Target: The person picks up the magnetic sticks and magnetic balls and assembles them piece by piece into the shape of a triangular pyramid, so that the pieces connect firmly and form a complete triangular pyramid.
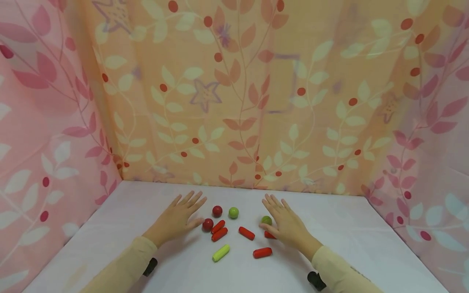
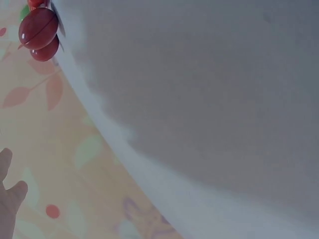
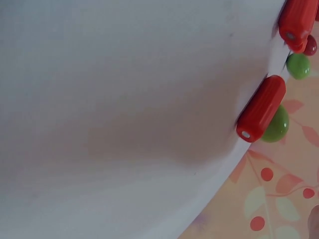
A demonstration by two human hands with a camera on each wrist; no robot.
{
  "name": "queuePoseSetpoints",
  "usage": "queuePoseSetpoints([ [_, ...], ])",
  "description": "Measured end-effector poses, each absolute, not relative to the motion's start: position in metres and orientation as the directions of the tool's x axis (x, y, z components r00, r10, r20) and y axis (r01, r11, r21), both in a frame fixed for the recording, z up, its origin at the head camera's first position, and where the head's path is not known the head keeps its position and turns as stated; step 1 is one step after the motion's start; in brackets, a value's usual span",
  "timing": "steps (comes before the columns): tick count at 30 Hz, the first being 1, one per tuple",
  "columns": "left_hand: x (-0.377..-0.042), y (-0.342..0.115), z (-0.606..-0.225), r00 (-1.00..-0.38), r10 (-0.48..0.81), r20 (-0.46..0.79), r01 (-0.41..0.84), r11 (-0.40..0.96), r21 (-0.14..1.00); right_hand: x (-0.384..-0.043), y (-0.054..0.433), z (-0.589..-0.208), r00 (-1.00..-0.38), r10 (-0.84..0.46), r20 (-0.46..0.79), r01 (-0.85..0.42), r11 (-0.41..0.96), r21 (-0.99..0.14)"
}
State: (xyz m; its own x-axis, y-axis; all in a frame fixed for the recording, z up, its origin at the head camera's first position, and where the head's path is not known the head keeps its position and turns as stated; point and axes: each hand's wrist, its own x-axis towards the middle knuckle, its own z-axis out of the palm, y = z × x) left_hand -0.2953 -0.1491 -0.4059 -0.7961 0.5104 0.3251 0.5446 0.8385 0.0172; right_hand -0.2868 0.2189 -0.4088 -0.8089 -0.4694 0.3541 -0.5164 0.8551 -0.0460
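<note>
My left hand (image 1: 177, 219) hovers over the left of the table with its fingers straight and spread, holding nothing. Its thumb is close to a dark red ball (image 1: 207, 225); another red ball (image 1: 217, 211) lies behind. My right hand (image 1: 289, 224), also with straight fingers and no hold, partly covers a green ball (image 1: 266, 220) and a red cylinder (image 1: 270, 235). Between the hands lie a second green ball (image 1: 233, 213), a yellow-green cylinder (image 1: 221, 253) and several red cylinders (image 1: 246, 233). In the right wrist view, one red cylinder (image 3: 262, 108) stands out before a green ball (image 3: 276, 124).
White cloth covers the table (image 1: 187, 272). An orange patterned curtain (image 1: 238, 122) hangs behind it, with pink patterned cloth (image 1: 44, 134) on both sides. Dark wrist devices (image 1: 316, 280) sit beneath the sleeves.
</note>
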Motion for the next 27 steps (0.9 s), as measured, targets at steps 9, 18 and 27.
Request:
queuePoseSetpoints([
  [9,-0.295,-0.144,-0.405,-0.794,0.506,0.336,0.558,0.827,0.071,-0.285,0.209,-0.409,-0.818,-0.47,0.333,-0.524,0.846,-0.094],
  [18,-0.294,-0.139,-0.403,-0.828,0.468,0.307,0.543,0.807,0.233,-0.278,0.2,-0.407,-0.819,-0.457,0.347,-0.534,0.828,-0.17],
  [27,-0.293,-0.133,-0.405,-0.923,0.329,0.201,0.385,0.777,0.498,-0.273,0.191,-0.402,-0.851,-0.411,0.326,-0.504,0.812,-0.293],
])
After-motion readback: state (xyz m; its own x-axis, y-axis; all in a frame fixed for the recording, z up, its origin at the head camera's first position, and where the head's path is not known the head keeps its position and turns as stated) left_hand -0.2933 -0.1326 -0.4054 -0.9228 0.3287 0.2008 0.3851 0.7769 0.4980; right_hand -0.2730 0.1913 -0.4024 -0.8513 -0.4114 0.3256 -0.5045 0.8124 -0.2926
